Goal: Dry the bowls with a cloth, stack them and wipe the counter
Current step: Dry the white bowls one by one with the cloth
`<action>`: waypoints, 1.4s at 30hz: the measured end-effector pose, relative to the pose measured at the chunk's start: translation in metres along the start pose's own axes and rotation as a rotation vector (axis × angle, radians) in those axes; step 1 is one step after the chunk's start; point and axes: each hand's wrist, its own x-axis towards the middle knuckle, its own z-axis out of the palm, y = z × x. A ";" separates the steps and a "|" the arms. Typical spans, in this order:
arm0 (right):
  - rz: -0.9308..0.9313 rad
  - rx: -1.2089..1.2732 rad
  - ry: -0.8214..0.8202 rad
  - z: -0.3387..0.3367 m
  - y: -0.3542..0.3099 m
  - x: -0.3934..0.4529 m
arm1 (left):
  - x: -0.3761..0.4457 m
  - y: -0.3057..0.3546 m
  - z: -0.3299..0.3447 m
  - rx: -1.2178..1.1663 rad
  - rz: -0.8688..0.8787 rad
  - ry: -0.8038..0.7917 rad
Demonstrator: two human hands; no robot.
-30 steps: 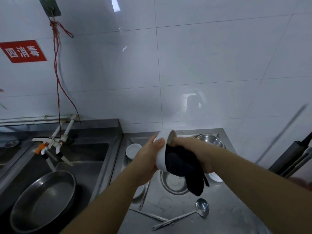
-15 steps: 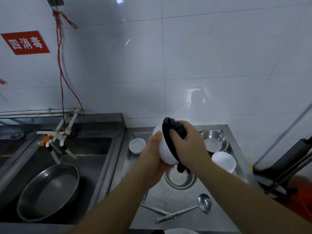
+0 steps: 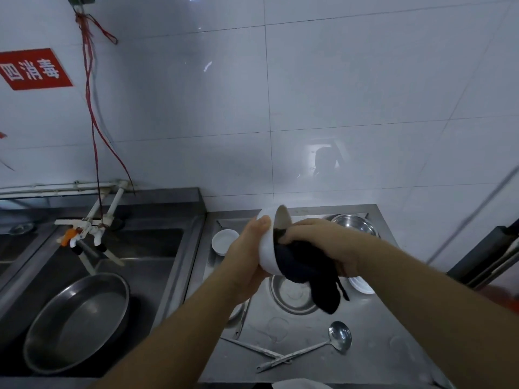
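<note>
Bowl [image 3: 266, 242], white, is held up over the counter [image 3: 379, 332], tipped on its side, mouth facing right toward 3 o'clock.

Head view:
- Left hand [image 3: 247, 256] cups the bowl's outside from 9 o'clock, thumb up near the rim, fingers wrapped under it.
- Right hand [image 3: 320, 242] grips a dark cloth [image 3: 306, 270] and presses it into the bowl's mouth; fingers curled around the cloth. Loose end of the cloth hangs down at 5 o'clock from the bowl.
- Steel bowl [image 3: 292, 296] sits on the counter directly under the hands, at 6 o'clock from the held bowl, partly hidden by the cloth.
- Small white dish [image 3: 223, 241] on the counter at 9 o'clock of the held bowl, just beside the left hand.
- Second steel bowl [image 3: 355, 224] at the counter's back, 2 o'clock from the hands, partly behind the right wrist.
- White rim [image 3: 362, 286] peeks out below the right forearm, at 4 o'clock; can't tell what kind of dish.
- Ladle [image 3: 334, 339] lies on the counter at 6 o'clock, scoop to the right, handle running down-left and crossing tongs [image 3: 252, 348].
- Sink [image 3: 157, 248] left of the counter, at 9 o'clock, with a large steel pan [image 3: 78, 318] in it at 8 o'clock.
- Taps [image 3: 90, 228] stick out over the sink's back.
- Red cord [image 3: 90, 108] hangs down the tiled wall [image 3: 337, 94] to the taps.
- Red sign [image 3: 33, 69] on the wall at 10 o'clock.
</note>
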 end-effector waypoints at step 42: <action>-0.133 0.724 0.105 0.010 0.008 0.038 | 0.036 0.009 -0.018 0.573 0.259 0.043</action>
